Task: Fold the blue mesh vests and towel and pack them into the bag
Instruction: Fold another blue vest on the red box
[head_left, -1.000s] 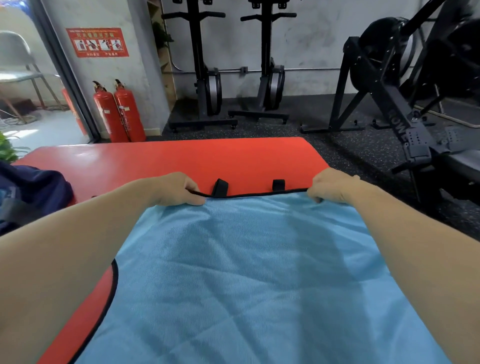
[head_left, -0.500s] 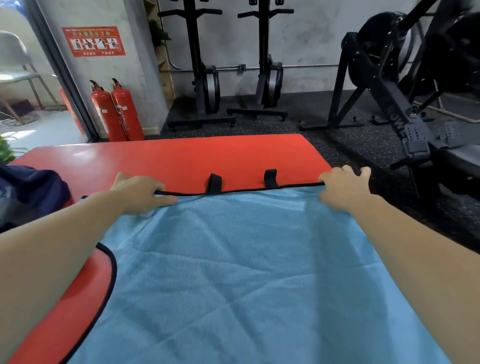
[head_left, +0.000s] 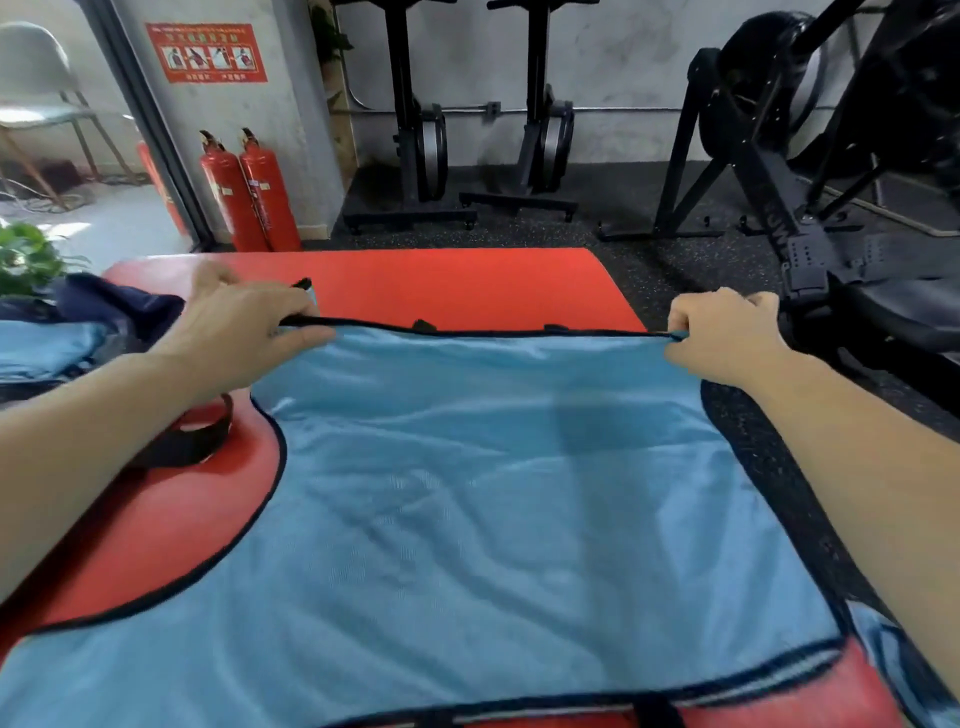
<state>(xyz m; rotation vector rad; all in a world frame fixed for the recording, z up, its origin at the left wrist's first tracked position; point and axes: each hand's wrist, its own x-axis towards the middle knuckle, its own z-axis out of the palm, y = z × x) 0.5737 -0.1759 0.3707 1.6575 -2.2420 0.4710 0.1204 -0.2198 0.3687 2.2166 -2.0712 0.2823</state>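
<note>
Across the red bench (head_left: 467, 280), spread flat: blue mesh vest (head_left: 493, 493), far hem pinched at both corners, fingers of left hand (head_left: 244, 332) and right hand (head_left: 722, 332) clamped on it. Likely first fold; next calls for carrying hem toward near edge, corners matched.

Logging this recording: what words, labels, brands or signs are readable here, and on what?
Red wall sign: characters and four pictograms, too blurred to read.
Fire extinguishers: white labels, too small to read.
Black exercise machine: pale lettering on its frame, unreadable.
No text can be quoted.
</note>
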